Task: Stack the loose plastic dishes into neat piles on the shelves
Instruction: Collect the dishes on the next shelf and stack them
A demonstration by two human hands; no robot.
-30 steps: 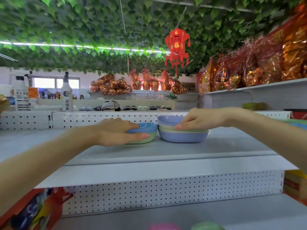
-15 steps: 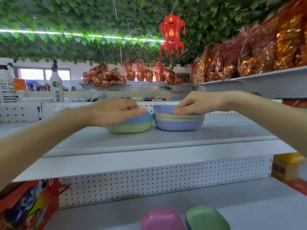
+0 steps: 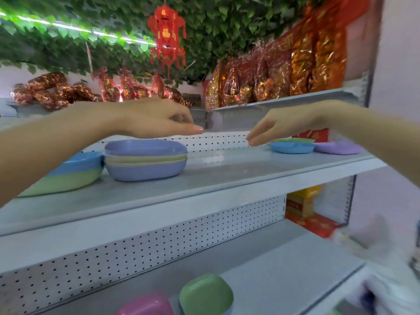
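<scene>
Two piles of plastic dishes stand on the middle shelf [image 3: 227, 176]: a blue-on-green pile [image 3: 75, 173] at the left, partly behind my left forearm, and a purple and cream pile [image 3: 145, 162] beside it. My left hand [image 3: 156, 120] hovers above the purple pile, fingers loosely curled, holding nothing. My right hand [image 3: 279, 126] is in the air, fingers extended, short of a blue dish with a green one on it [image 3: 292, 147] and an upturned purple dish [image 3: 337, 148] at the shelf's right end. A pink dish [image 3: 145, 304] and a green dish [image 3: 205, 294] lie upside down on the lower shelf.
Red and gold wrapped packages [image 3: 284, 71] fill the top shelf at the right. Red and yellow boxes [image 3: 304, 208] sit at the right under the middle shelf. A red lantern [image 3: 166, 32] hangs from the leafy ceiling. A white wall stands at the far right.
Both hands have lifted off the two piles. My right hand has moved right toward the dishes at the shelf's end, and the view has swung to the right.
</scene>
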